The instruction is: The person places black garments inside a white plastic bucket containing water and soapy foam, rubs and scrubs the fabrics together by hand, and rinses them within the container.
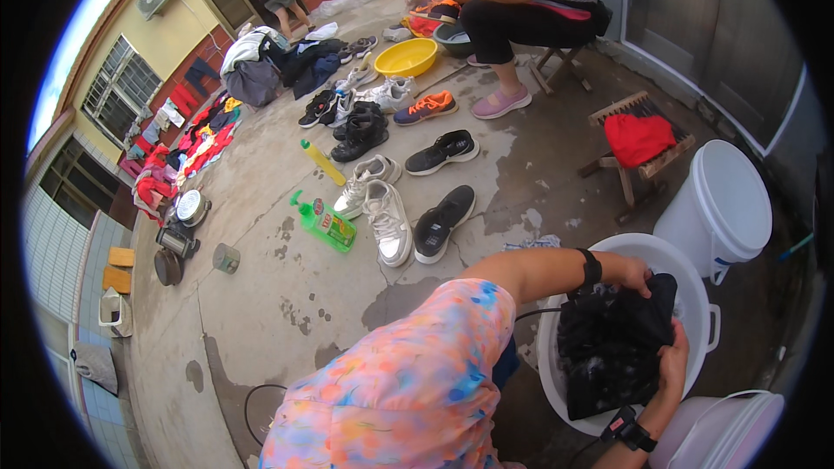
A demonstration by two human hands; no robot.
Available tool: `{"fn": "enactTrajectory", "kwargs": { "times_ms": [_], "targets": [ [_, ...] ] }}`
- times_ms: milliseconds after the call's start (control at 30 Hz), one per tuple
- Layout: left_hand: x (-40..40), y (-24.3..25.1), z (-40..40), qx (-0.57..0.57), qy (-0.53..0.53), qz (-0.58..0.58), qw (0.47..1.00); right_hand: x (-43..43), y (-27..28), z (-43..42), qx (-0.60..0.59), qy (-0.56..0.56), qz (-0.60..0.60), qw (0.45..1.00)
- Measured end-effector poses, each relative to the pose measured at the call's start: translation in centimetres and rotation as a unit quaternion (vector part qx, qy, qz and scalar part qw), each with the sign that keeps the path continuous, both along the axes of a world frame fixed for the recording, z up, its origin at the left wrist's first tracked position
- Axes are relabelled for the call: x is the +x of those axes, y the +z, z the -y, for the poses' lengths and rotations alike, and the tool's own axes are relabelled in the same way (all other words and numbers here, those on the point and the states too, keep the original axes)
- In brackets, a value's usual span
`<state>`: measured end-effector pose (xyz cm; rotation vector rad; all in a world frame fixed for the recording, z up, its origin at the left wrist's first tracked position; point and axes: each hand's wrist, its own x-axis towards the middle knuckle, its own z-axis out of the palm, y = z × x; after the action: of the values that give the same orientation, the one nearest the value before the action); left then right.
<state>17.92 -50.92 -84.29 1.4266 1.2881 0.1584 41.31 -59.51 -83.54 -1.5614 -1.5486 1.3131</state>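
Observation:
My left hand (637,277) grips the upper edge of a wet black garment (609,345). Lower down, my right hand (674,353) holds the same garment by its right edge. The cloth is spread between both hands inside a white plastic basin (550,378), with whitish suds on it and at the basin's side. What kind of garment it is, I cannot tell. Straps with small devices circle both my wrists, and a floral sleeve covers my left upper arm.
Beside the basin stand a white bucket (717,208) and a pinkish pail (717,433). A folding stool (629,163) bears red cloth. A green pump bottle (329,225), white sneakers (388,221) and black shoes (445,225) stand nearby. A seated person (534,6) handles a shoe by a yellow basin (407,58).

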Motion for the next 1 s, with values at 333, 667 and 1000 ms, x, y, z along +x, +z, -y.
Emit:
{"fn": "enactTrajectory", "kwargs": {
  "times_ms": [333,667,1000],
  "targets": [
    [0.6,-0.7,-1.9,0.281,-0.114,-0.046,0.952,0.6,-1.0,-0.4,0.11,-0.018,0.049,0.993],
    [-1.4,0.4,1.2,-0.04,-0.305,-0.238,0.921,-2.8,1.4,0.9,-0.095,0.069,0.343,0.932],
    [-0.6,-9.9,8.8,0.014,-0.438,-0.434,0.787,-11.6,-1.9,2.5,-0.208,0.205,0.47,0.833]
  ]
}}
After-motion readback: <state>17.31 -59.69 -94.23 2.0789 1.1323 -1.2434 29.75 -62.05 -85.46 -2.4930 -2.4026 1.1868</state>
